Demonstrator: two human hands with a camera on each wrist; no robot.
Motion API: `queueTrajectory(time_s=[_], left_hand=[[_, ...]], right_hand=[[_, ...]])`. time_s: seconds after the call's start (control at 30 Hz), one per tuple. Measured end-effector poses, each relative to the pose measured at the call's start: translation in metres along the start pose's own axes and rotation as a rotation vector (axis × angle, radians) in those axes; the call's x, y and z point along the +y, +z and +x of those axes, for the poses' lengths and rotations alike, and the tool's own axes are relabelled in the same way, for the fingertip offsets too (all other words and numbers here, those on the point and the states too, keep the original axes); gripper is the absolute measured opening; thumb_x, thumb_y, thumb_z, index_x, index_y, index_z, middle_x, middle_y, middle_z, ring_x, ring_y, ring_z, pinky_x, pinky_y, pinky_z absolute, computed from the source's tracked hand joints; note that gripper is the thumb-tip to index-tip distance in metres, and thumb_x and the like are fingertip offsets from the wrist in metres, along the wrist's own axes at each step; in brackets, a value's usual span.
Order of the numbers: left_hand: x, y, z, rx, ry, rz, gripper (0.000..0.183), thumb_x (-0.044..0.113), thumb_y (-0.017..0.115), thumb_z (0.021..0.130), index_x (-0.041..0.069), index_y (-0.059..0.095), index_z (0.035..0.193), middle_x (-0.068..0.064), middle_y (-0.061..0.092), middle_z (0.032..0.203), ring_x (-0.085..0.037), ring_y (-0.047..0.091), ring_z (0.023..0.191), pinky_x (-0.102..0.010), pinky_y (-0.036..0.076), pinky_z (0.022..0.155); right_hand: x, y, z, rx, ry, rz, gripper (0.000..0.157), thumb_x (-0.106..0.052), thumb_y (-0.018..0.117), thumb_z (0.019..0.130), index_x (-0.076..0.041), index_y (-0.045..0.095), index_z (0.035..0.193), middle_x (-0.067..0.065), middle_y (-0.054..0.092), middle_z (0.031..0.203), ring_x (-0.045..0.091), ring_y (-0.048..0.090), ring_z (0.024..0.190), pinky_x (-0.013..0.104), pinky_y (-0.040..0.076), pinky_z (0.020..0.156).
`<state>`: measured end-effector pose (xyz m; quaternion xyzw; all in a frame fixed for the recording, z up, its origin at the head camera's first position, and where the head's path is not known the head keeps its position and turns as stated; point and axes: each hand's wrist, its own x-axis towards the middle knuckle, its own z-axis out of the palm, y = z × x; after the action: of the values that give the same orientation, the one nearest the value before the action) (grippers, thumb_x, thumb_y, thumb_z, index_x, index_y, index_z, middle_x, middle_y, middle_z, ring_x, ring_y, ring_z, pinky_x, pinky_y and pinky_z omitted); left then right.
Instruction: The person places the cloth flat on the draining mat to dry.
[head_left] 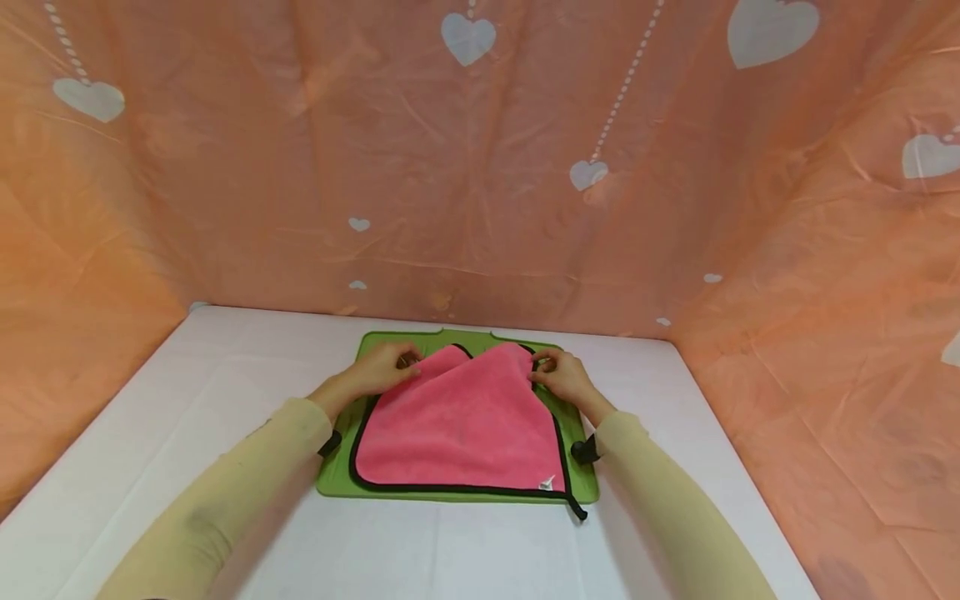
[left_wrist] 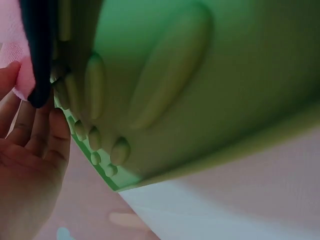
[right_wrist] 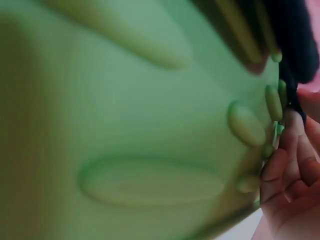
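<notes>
A pink cloth (head_left: 457, 425) with black edging lies over a green tray-like board (head_left: 333, 477), its far part raised and bunched in folds. My left hand (head_left: 384, 367) pinches the cloth near its far left edge; the left wrist view shows the thumb on the pink fabric (left_wrist: 25, 80) and fingers behind it. At the far right edge, my right hand (head_left: 564, 377) pinches the black edging (right_wrist: 295, 45) between thumb and fingers. A small white label (head_left: 547, 483) and a black loop (head_left: 576, 507) mark the near right corner, with the loop hanging past the board.
Raised oval ridges (right_wrist: 150, 181) cover the green board. It rests on a white tabletop (head_left: 375, 550). Orange curtains with pale hearts (head_left: 468, 37) stand behind and at both sides. A black strap (head_left: 585, 450) shows at the right wrist.
</notes>
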<state>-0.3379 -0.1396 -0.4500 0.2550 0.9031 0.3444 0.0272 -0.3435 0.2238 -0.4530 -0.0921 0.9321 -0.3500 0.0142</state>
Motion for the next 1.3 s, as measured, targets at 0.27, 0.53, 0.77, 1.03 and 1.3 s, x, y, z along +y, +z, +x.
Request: queueTrajectory(time_s=[0.27, 0.53, 0.77, 1.03, 1.3], left_hand=[[0.005, 0.001, 0.000, 0.017, -0.035, -0.033, 0.022, 0.012, 0.066, 0.102, -0.001, 0.069, 0.118, -0.015, 0.072, 0.107, -0.034, 0.070, 0.103, -0.049, 0.056, 0.092], [0.009, -0.007, -0.011, 0.170, 0.003, -0.058, 0.020, 0.007, 0.066, 0.099, -0.001, 0.069, 0.117, -0.019, 0.069, 0.111, -0.031, 0.070, 0.092, -0.047, 0.057, 0.084], [0.002, -0.014, -0.022, 0.317, 0.052, -0.074, 0.019, 0.001, 0.068, 0.095, -0.001, 0.071, 0.113, -0.020, 0.065, 0.113, -0.038, 0.068, 0.099, -0.052, 0.056, 0.087], [-0.010, -0.012, -0.025, 0.291, 0.057, -0.012, 0.010, -0.006, 0.068, 0.090, -0.006, 0.072, 0.098, -0.018, 0.062, 0.099, -0.035, 0.068, 0.089, -0.043, 0.057, 0.079], [-0.012, -0.020, -0.017, 0.159, -0.106, 0.000, 0.025, 0.005, 0.065, 0.096, -0.011, 0.067, 0.115, -0.028, 0.065, 0.109, -0.039, 0.069, 0.096, -0.046, 0.057, 0.082]], right_hand=[[0.003, 0.000, -0.002, 0.023, -0.022, 0.041, 0.029, -0.013, 0.076, 0.093, -0.002, 0.071, 0.121, 0.010, 0.075, 0.092, 0.014, 0.061, 0.075, 0.028, 0.046, 0.069], [-0.002, -0.011, -0.010, 0.118, -0.057, 0.153, 0.030, -0.006, 0.072, 0.094, -0.002, 0.070, 0.124, 0.016, 0.071, 0.103, 0.028, 0.074, 0.092, 0.026, 0.054, 0.067], [0.005, -0.019, -0.015, 0.224, -0.073, 0.217, 0.032, 0.002, 0.072, 0.091, 0.001, 0.071, 0.123, 0.021, 0.071, 0.105, 0.023, 0.073, 0.087, 0.020, 0.053, 0.063], [0.017, -0.017, -0.015, 0.032, -0.023, 0.130, 0.031, -0.004, 0.070, 0.095, 0.004, 0.068, 0.125, 0.021, 0.073, 0.107, 0.019, 0.070, 0.077, 0.025, 0.054, 0.065], [0.014, -0.017, -0.011, 0.013, 0.011, 0.116, 0.033, -0.011, 0.068, 0.099, 0.004, 0.067, 0.128, 0.023, 0.073, 0.116, 0.011, 0.063, 0.068, 0.027, 0.052, 0.065]])
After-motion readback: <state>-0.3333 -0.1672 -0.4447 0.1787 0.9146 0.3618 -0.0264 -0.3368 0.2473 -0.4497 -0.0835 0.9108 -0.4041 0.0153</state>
